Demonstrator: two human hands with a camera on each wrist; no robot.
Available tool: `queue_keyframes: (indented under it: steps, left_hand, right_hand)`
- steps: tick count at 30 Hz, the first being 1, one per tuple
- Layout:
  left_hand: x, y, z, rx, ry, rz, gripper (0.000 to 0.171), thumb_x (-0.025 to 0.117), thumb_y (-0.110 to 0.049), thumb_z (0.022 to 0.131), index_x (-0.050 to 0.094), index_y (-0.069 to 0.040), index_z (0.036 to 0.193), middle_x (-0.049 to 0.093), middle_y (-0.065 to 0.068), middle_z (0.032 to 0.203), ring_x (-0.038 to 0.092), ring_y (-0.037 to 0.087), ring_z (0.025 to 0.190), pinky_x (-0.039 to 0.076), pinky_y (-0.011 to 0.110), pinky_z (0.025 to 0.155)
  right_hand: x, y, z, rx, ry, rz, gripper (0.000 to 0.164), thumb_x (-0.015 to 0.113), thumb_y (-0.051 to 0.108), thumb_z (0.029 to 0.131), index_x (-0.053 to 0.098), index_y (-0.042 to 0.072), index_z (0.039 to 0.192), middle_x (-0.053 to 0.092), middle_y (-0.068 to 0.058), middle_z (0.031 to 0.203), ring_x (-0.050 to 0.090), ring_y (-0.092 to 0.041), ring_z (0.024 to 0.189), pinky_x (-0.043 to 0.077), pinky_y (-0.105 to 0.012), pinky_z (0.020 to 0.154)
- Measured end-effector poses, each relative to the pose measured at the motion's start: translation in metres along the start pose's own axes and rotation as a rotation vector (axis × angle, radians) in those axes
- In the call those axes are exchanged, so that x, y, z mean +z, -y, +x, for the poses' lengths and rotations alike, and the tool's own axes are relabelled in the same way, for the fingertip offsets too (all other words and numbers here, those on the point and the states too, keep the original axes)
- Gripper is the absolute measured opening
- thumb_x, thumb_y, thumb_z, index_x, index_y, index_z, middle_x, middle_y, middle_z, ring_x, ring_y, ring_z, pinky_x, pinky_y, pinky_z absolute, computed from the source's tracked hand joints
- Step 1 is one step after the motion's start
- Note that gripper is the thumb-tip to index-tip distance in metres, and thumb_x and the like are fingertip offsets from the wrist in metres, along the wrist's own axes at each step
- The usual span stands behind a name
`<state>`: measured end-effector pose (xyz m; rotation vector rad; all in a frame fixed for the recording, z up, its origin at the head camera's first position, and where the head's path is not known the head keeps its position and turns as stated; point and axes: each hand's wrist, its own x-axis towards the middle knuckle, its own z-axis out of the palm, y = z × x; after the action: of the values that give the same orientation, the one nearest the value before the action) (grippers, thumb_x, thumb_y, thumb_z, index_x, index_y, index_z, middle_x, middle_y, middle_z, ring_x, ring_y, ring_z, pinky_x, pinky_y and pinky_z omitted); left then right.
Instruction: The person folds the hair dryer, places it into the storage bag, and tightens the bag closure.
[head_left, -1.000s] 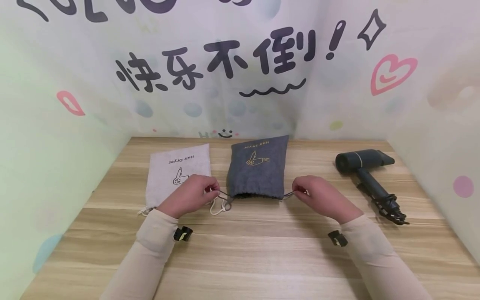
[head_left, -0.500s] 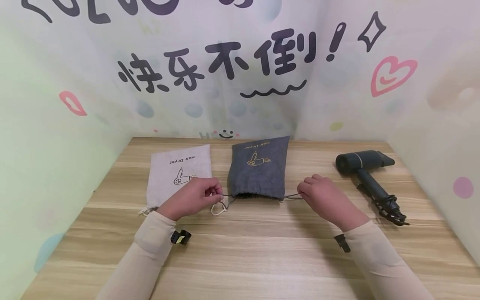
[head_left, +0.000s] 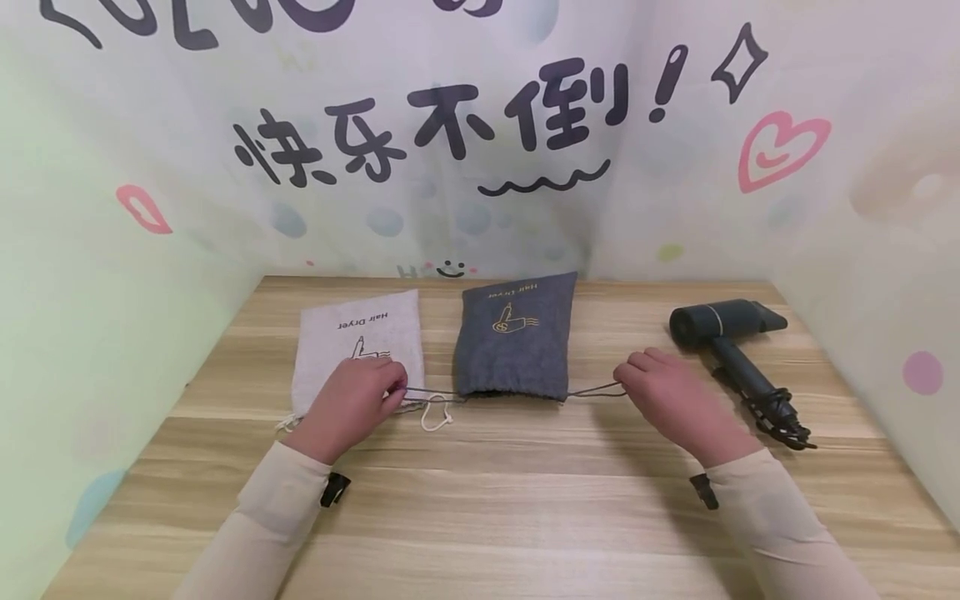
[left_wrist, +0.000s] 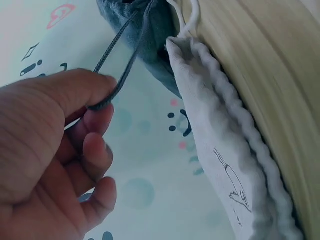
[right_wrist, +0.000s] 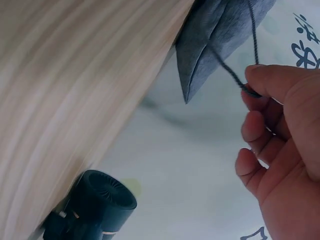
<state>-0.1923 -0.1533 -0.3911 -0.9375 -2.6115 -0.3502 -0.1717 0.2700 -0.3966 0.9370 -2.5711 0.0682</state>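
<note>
Head view, left hand (head_left: 348, 410) and right hand (head_left: 678, 404) pinching drawstring loops (left_wrist: 132, 60), gray drawstring pouch (head_left: 516, 342) between them, white pouch (head_left: 360, 327) partly behind left hand, black hair dryer (head_left: 716, 325) right of right hand

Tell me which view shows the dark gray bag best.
The head view: it shows the dark gray bag whole, with its gold print and mouth. Both wrist views show only part, cut off at the top edge, print unseen.

The dark grey drawstring bag (head_left: 514, 340), printed in gold, lies between the left hand (head_left: 351, 407) and the right hand (head_left: 671, 398), its gathered mouth (head_left: 516, 388) gaping slightly; its cords (right_wrist: 254, 35) run out sideways, one loop pinched in each.
</note>
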Motion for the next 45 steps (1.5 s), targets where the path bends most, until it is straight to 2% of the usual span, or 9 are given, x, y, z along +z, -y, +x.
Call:
queue_keyframes:
  steps: [6,10,15,22,29,35,45]
  left_hand:
    - [0.001,0.005,-0.01,-0.002,-0.074,0.12,0.018,0.072,-0.003,0.081,0.06,-0.014,0.072,0.054,-0.003,0.069,0.056,0.022,0.067,0.042,0.04,0.065]
    - [0.003,0.009,-0.016,0.031,-0.12,0.176,0.016,0.071,-0.003,0.083,0.06,-0.012,0.076,0.055,0.0,0.072,0.053,0.024,0.07,0.039,0.04,0.067]
    - [0.002,0.014,-0.021,0.029,-0.119,0.243,0.014,0.071,-0.004,0.083,0.06,-0.009,0.078,0.057,0.004,0.075,0.051,0.026,0.074,0.038,0.04,0.067]
    - [0.002,0.019,-0.027,0.054,-0.103,0.293,0.02,0.071,0.006,0.077,0.056,-0.007,0.077,0.055,0.005,0.076,0.047,0.027,0.073,0.035,0.038,0.064]
    - [0.001,0.026,-0.033,0.03,-0.099,0.3,0.021,0.07,0.005,0.077,0.054,-0.008,0.076,0.054,0.005,0.075,0.046,0.027,0.073,0.034,0.038,0.064]
    - [0.0,0.034,-0.037,-0.015,-0.072,0.276,0.017,0.071,0.002,0.08,0.058,-0.008,0.079,0.061,0.005,0.079,0.047,0.026,0.073,0.035,0.038,0.066]
    - [-0.006,0.046,-0.04,-0.054,-0.035,0.258,0.012,0.072,-0.005,0.083,0.06,-0.007,0.082,0.061,0.007,0.079,0.05,0.028,0.075,0.039,0.041,0.068]
  right_hand:
    - [0.0,-0.006,-0.007,0.02,0.006,-0.035,0.017,0.074,-0.006,0.078,0.068,0.005,0.09,0.059,-0.004,0.083,0.055,-0.024,0.08,0.05,-0.038,0.07]
    - [-0.001,-0.009,-0.013,0.05,0.025,-0.055,0.019,0.075,-0.007,0.078,0.068,0.006,0.09,0.06,-0.005,0.085,0.054,-0.025,0.081,0.049,-0.041,0.069]
    - [-0.003,-0.012,-0.018,0.052,0.043,-0.08,0.023,0.074,-0.009,0.076,0.067,0.008,0.089,0.061,-0.002,0.085,0.053,-0.022,0.08,0.046,-0.039,0.067]
    - [-0.006,-0.018,-0.027,0.038,0.09,-0.103,0.028,0.076,-0.01,0.072,0.065,0.008,0.091,0.062,-0.002,0.086,0.053,-0.021,0.081,0.046,-0.04,0.071]
    - [-0.007,-0.021,-0.032,0.074,0.132,-0.093,0.029,0.077,-0.01,0.074,0.067,0.007,0.095,0.066,-0.004,0.09,0.058,-0.023,0.087,0.049,-0.043,0.075]
    - [-0.007,-0.027,-0.037,0.092,0.153,-0.101,0.027,0.075,-0.011,0.076,0.067,0.007,0.095,0.067,-0.005,0.092,0.06,-0.024,0.09,0.049,-0.043,0.076]
    - [-0.011,-0.043,-0.045,0.088,0.069,-0.101,0.025,0.067,-0.012,0.077,0.063,0.009,0.091,0.063,-0.001,0.089,0.057,-0.025,0.082,0.044,-0.042,0.066]
